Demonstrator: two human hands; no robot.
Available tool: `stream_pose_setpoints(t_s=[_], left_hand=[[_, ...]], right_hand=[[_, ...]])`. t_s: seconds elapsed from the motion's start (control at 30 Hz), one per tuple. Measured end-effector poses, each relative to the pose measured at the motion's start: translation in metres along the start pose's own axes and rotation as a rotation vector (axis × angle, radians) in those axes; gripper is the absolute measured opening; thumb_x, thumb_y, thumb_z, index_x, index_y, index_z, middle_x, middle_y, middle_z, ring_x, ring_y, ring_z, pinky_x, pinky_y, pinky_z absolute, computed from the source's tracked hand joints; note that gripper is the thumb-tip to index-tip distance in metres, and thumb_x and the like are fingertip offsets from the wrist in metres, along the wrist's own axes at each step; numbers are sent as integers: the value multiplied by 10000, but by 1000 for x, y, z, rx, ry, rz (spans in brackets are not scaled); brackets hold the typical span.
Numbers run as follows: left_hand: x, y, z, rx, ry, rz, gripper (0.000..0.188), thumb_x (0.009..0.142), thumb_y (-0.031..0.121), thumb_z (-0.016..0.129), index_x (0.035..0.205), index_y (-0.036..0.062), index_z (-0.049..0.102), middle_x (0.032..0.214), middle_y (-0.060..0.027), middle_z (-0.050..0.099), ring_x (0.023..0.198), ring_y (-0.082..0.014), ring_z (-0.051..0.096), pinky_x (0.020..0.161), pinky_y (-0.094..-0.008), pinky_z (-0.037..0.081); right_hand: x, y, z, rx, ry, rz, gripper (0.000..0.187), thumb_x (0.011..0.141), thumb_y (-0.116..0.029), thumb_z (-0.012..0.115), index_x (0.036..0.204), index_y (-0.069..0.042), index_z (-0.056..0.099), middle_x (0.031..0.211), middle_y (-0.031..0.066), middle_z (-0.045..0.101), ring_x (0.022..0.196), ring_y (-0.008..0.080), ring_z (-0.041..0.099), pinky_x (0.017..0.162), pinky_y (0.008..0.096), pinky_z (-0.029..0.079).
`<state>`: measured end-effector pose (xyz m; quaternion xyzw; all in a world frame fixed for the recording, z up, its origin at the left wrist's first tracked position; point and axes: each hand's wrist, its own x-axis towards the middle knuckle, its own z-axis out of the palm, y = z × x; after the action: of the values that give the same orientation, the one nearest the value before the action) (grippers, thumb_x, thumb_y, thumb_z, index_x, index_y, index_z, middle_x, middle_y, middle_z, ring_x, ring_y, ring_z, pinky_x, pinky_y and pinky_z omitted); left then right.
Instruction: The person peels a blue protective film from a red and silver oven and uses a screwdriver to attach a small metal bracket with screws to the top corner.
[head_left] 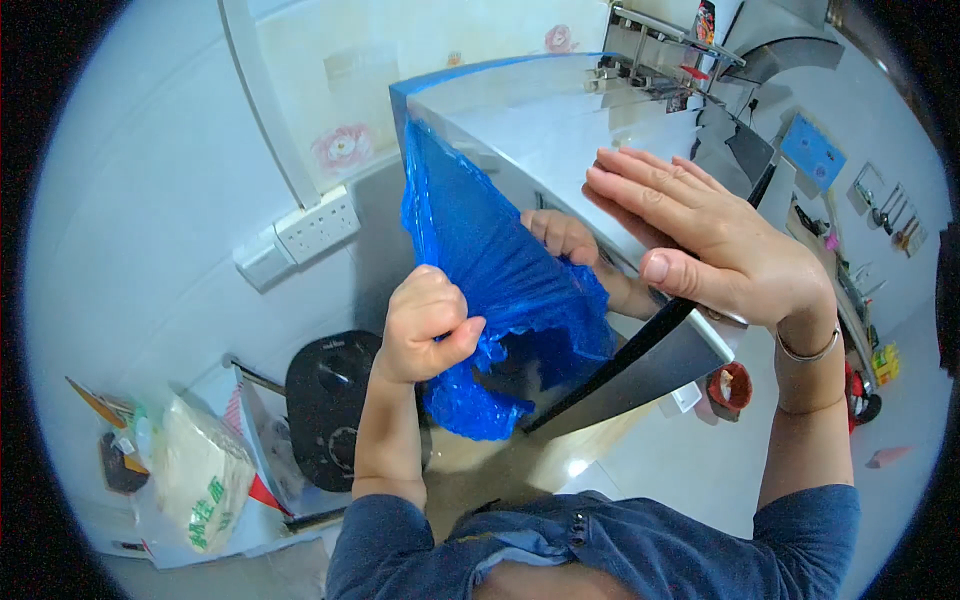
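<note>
My left hand (430,325) is a closed fist around a crumpled part of a thin blue plastic sheet (470,230). The sheet stretches taut from the fist up to a corner of a glossy metal-look appliance (530,95), and its loose end hangs below the hand. A hand mirrored in the shiny side shows beside the sheet, along with more blue. Over the appliance's right part, my right hand (700,225) is held flat, fingers straight and thumb apart, with nothing in it. Whether its palm touches the surface I cannot tell.
A white power strip (318,225) is fixed to the wall at left. Below it stand a black oval-topped appliance (335,400) and a whitish plastic bag (205,470). A metal rack (670,40) is at the back. A red container (729,388) sits at right; utensils (890,210) hang beyond.
</note>
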<state>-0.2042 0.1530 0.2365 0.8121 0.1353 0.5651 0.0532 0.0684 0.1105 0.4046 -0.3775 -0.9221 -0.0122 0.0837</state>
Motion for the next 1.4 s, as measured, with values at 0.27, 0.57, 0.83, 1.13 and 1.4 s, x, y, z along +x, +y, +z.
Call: stream_pose_setpoints(t_s=[0.27, 0.57, 0.83, 1.13, 1.4], left_hand=[[-39, -11, 9, 97, -6, -27, 306, 678, 75, 701, 538, 83, 428, 566, -40, 454, 541, -226, 417, 584, -352, 333], [-77, -18, 6, -446, 405, -352, 246, 901, 271, 613, 784, 60, 568, 906, -86, 579, 866, -202, 538, 809, -345, 429], [-79, 3, -18, -914, 869, -280, 564, 929, 503, 470, 1245, 36, 477, 1398, -201, 368, 1319, -316, 323, 1113, -466, 216], [3, 89, 34, 493, 9, -150, 674, 596, 155, 824, 1220, 95, 577, 1337, -153, 499, 1263, -360, 447, 1054, -468, 352], [10, 60, 61, 445, 63, 125, 265, 687, 1, 690, 943, 4, 623, 1000, -148, 627, 992, -342, 603, 998, -497, 397]], right_hand=[[1, 5, 6, 108, 28, 4, 775, 899, -617, 379, 1372, -5, 426, 1432, 246, 361, 1371, 379, 278, 1122, 472, 150], [3, 6, 10, 59, 115, -138, 681, 946, -522, 402, 1328, 40, 445, 1370, 264, 419, 1303, 362, 369, 1075, 385, 264], [1, 5, 1, 181, 78, -140, 609, 959, -462, 429, 1339, 13, 463, 1414, 227, 394, 1350, 332, 333, 1103, 383, 254], [1, 16, 17, 255, 171, -197, 503, 985, -366, 443, 1287, 31, 513, 1327, 192, 500, 1245, 269, 471, 1044, 332, 349], [0, 10, 20, 342, 198, -129, 493, 968, -382, 487, 1260, 11, 545, 1207, 132, 594, 1097, 200, 572, 939, 266, 442]])
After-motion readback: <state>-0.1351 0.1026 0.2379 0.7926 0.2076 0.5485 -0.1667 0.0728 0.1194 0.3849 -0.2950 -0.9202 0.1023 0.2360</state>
